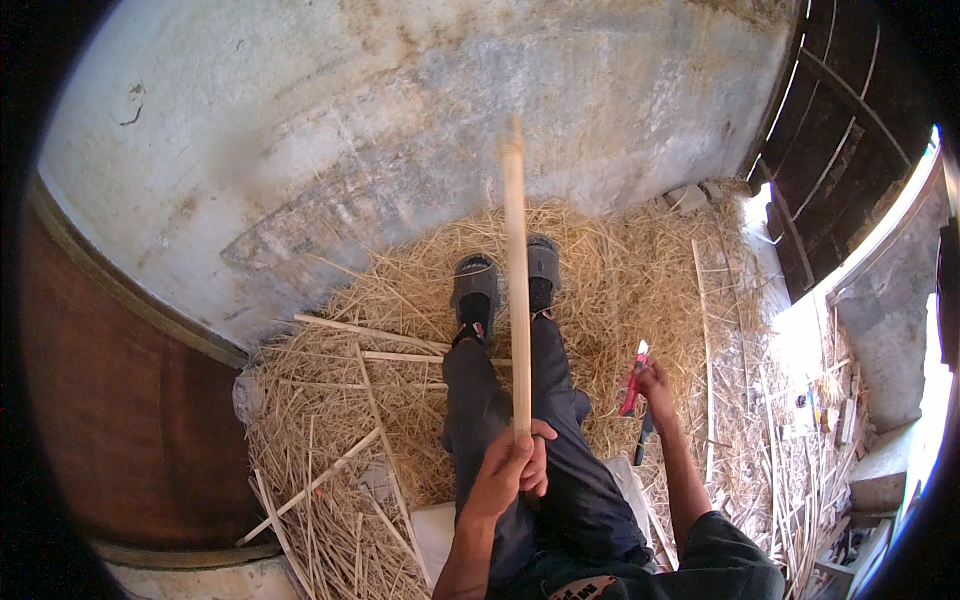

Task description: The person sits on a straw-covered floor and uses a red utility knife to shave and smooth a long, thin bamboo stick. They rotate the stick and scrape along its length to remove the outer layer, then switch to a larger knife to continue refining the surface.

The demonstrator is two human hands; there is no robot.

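My left hand (508, 472) is closed round the lower part of a long pale strip of wood or bamboo (517, 270). The strip points away from me over my legs, and its far end is blurred. Off to the right, my right hand (655, 392) grips a red utility knife (632, 387), whose bright tip faces away from me. The knife is apart from the strip. Just below that hand is a tool with a dark handle (640, 445); I cannot tell whether it lies on the straw.
Straw-like shavings (620, 270) cover the floor round my sandals (475, 285). Loose pale strips (325, 480) lie at the left and right. A stained wall (420, 120) rises ahead, a brown panel (140, 390) stands left, and a dark wooden door (845, 130) is far right.
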